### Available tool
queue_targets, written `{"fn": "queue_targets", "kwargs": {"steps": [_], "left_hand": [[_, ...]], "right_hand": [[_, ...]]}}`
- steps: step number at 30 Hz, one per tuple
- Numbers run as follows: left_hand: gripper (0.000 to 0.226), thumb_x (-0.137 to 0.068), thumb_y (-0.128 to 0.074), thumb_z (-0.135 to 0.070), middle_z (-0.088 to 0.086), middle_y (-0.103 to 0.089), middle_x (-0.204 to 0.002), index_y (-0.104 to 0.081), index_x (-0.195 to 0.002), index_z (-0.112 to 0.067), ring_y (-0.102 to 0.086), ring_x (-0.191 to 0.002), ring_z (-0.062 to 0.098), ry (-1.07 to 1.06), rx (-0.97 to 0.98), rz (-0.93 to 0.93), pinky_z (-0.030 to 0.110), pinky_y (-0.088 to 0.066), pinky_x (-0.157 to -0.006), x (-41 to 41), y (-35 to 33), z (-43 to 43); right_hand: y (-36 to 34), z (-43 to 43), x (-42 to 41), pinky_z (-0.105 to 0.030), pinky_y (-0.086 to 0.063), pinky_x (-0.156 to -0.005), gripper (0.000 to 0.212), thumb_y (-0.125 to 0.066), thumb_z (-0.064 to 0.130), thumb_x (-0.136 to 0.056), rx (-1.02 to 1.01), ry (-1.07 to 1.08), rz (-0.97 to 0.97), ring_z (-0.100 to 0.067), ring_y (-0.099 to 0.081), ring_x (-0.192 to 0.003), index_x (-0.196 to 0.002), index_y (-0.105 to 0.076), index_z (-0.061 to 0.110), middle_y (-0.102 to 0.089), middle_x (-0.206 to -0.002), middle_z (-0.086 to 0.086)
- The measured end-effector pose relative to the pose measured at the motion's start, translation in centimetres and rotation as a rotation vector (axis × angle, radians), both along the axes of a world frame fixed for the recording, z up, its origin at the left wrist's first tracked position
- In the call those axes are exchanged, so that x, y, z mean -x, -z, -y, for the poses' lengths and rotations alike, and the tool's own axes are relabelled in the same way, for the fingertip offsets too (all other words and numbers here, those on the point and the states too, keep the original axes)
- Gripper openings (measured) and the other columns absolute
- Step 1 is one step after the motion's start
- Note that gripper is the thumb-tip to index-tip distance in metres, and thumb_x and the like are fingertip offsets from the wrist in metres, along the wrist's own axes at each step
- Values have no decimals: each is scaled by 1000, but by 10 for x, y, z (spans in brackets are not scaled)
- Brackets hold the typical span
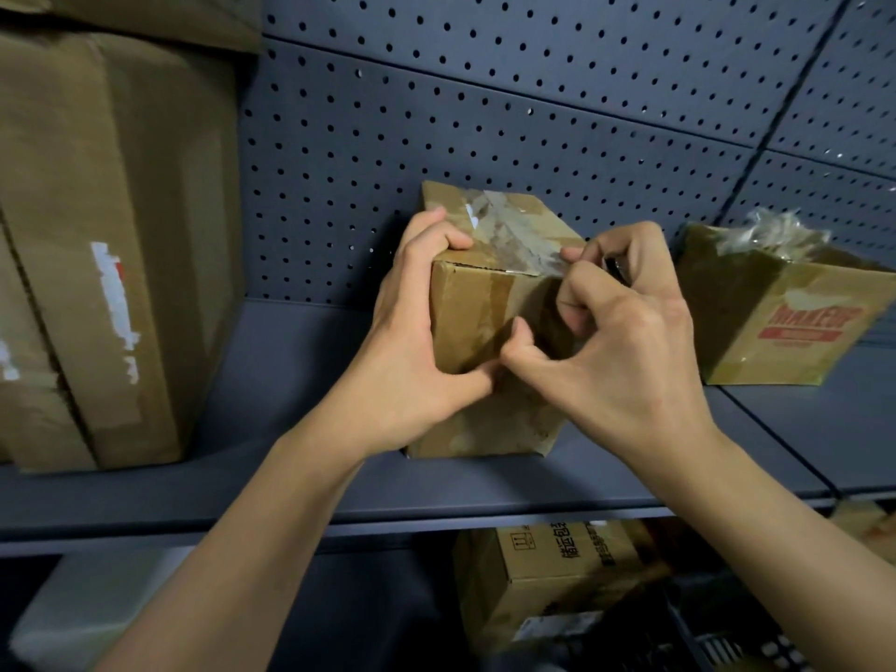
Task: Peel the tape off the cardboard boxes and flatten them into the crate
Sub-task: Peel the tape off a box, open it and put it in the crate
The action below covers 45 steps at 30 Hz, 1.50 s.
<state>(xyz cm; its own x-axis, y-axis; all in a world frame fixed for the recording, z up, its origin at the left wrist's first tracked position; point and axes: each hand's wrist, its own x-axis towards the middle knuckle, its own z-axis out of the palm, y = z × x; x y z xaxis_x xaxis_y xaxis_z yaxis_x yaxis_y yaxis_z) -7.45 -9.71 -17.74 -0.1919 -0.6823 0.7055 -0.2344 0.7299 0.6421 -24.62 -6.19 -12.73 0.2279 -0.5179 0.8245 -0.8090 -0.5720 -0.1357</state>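
Bare hands (417, 341), bare sleeveless forearms

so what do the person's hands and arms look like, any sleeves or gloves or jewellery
Both are bare. The left hand and the right hand wear no gloves, and no rings, watch or bracelet show on the fingers or wrists in view. Both forearms are uncovered all the way to the bottom edge of the picture, so no sleeve is visible. Fingernails look short and unpainted.

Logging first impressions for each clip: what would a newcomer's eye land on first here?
Two bare hands meet on a small cardboard box at the centre of the shelf: the left hand grips its left edge while the right hand pinches clear tape lifting off its top. Behind runs a dark pegboard, and a red-printed box sits at right.
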Motion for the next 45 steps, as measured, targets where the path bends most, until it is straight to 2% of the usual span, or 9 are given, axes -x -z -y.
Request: {"fn": "queue_targets", "kwargs": {"steps": [7, 15, 21, 30, 33, 35, 37, 41, 45], "left_hand": [[82, -72, -80, -25, -4, -14, -157, -27, -135, -27, -18, -150, 20, -8, 16, 11, 51, -28, -118, 0, 0, 1], [86, -71, -85, -14, -2, -15, -157, -29, -135, -24, -19, -150, 20, -12, -5, 15, 50, -27, -118, 0, -1, 0], [86, -70, -85, -15, -5, -14, -158, -28, -133, -30, -20, -149, 20, -19, -13, 12, 50, -27, -118, 0, -2, -2], [87, -69, -86, -17, -3, -15, -158, -28, -132, -31, -19, -150, 19, -27, -4, 26, 50, -25, -119, -1, -2, -2], [86, -68, -86, -17, -3, -16, -157, -29, -132, -28, -19, -149, 19, -31, 2, 40, 49, -26, -119, -2, -4, -2], [87, -69, -87, -17, -4, -17, -157, -29, -132, -28, -19, -150, 17, -34, 3, 47, 48, -25, -119, -3, -4, -2], [87, -69, -88, -17, -5, -17, -157, -29, -132, -30, -19, -149, 17, -35, 1, 47, 48, -25, -120, -4, -4, -2], [87, -69, -88, -18, -8, -17, -157, -30, -131, -33, -19, -150, 16, -31, -2, 41, 48, -25, -120, -4, -3, -2], [87, -69, -88, -18, -9, -18, -156, -30, -132, -31, -20, -149, 16, -36, -2, 39, 48, -25, -119, -4, -3, -3]], "right_hand": [[-4, -2, 7, -43, -56, -70, 42, -73, 37, -74, -38, 0, -97, -26, -60, -104, -66, -42, 10, -48, -106, -13], [-15, -5, 8, -47, -56, -53, 40, -68, 37, -79, 7, 12, -294, -42, -67, -88, -70, -37, 14, -51, -102, -18], [-18, -7, 7, -46, -54, -46, 37, -60, 40, -84, 51, 34, -319, -42, -69, -78, -69, -36, 16, -55, -97, -18], [-20, -4, 12, -45, -54, -48, 34, -57, 36, -88, 75, -26, -312, -43, -69, -80, -70, -34, 17, -55, -93, -17], [-22, -2, 21, -48, -57, -53, 38, -65, 32, -87, 30, -93, -335, -38, -69, -88, -70, -35, 16, -53, -97, -16], [-24, -3, 30, -47, -59, -59, 40, -71, 28, -85, -29, -151, -375, -29, -67, -110, -70, -37, 15, -53, -103, -16], [-29, -4, 39, -47, -59, -64, 38, -72, 26, -83, -97, -203, -407, -22, -60, -124, -70, -37, 16, -52, -109, -15], [-35, -3, 45, -45, -59, -69, 33, -68, 19, -84, -140, -237, -438, -17, -54, -131, -72, -38, 17, -51, -112, -12], [-35, 0, 43, -45, -58, -64, 34, -69, 18, -85, -96, -227, -428, -18, -60, -125, -72, -38, 16, -53, -108, -11]]}}
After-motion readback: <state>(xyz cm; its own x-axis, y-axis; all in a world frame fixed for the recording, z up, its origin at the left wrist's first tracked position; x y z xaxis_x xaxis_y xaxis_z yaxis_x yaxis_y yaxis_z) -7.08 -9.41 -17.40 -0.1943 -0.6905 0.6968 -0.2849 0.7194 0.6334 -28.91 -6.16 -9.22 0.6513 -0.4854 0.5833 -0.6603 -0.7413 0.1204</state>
